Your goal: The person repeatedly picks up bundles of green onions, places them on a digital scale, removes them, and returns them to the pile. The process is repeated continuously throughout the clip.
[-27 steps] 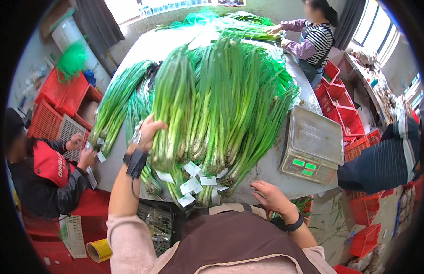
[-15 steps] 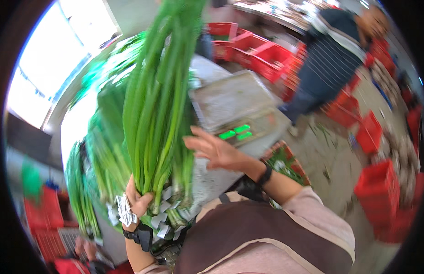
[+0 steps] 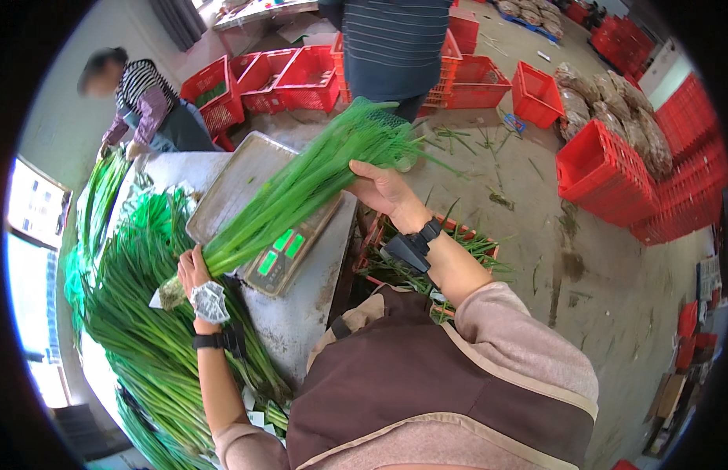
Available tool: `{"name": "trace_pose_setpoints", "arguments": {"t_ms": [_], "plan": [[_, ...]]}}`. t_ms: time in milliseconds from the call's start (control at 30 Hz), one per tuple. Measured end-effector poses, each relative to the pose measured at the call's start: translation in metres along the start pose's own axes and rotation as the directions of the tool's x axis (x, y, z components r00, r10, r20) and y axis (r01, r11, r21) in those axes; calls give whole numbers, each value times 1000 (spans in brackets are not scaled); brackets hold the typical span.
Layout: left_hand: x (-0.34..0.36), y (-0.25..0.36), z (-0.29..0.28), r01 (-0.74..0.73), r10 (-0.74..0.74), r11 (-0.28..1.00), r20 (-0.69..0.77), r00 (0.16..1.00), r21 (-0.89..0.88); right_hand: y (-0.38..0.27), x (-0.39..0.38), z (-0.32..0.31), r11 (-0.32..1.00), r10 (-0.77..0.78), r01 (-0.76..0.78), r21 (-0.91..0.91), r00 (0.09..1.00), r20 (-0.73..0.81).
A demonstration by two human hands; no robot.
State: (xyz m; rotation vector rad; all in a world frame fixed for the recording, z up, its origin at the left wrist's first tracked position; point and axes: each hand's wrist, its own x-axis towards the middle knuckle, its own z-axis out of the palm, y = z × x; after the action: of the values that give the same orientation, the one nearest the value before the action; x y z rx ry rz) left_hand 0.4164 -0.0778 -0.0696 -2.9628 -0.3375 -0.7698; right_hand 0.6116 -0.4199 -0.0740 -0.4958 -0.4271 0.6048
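A long bunch of green onions [image 3: 282, 204], wrapped in green mesh netting, lies slantwise across my front, above the scale. My left hand [image 3: 193, 270] is closed round its pale stem end, with white labels stuck about the wrist. Near the leafy end, my right hand [image 3: 380, 188] grips the netted leaves from the right side; some of its fingers are hidden by the bunch. Beneath the bunch stands a bench scale [image 3: 250, 160] with a worn metal tray and lit green display panels. To the left, a big heap of green onions [image 3: 137, 313] covers the table.
The pale table [image 3: 289, 329] bears scale and heap. A crate of green trimmings [image 3: 376, 254] stands by its right edge. Red crates [image 3: 309, 78] line the far side, with more stacked at right [image 3: 607, 168] near filled sacks [image 3: 615, 110]. One co-worker [image 3: 395, 47] stands beyond; another [image 3: 148, 102] handles greens far left.
The bunch has swung from upright to slanting right over the scale. My right hand, earlier spread and apart from it, now grips its leafy end. My view has turned right.
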Motion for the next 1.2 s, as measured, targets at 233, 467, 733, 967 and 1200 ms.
{"name": "trace_pose_setpoints", "arguments": {"t_ms": [233,467,733,967,1200], "plan": [[84,-54,82,-191,191,981,-28,981,-30,-36,1,-24,992,-110,109,-66,994,-6],[104,-166,193,-186,308,897,264,914,-401,-31,-41,-52,957,175,-229,-177,945,-277],[117,-174,212,-218,232,972,471,851,-85,-133,-121,-75,585,132,-453,-673,872,-472],[130,-162,205,-180,245,967,475,845,-177,-132,-47,-115,84,-72,-312,-946,945,-318],[126,-140,186,-159,226,972,517,826,-171,-108,-25,-94,36,272,-258,-965,932,-239]]}}
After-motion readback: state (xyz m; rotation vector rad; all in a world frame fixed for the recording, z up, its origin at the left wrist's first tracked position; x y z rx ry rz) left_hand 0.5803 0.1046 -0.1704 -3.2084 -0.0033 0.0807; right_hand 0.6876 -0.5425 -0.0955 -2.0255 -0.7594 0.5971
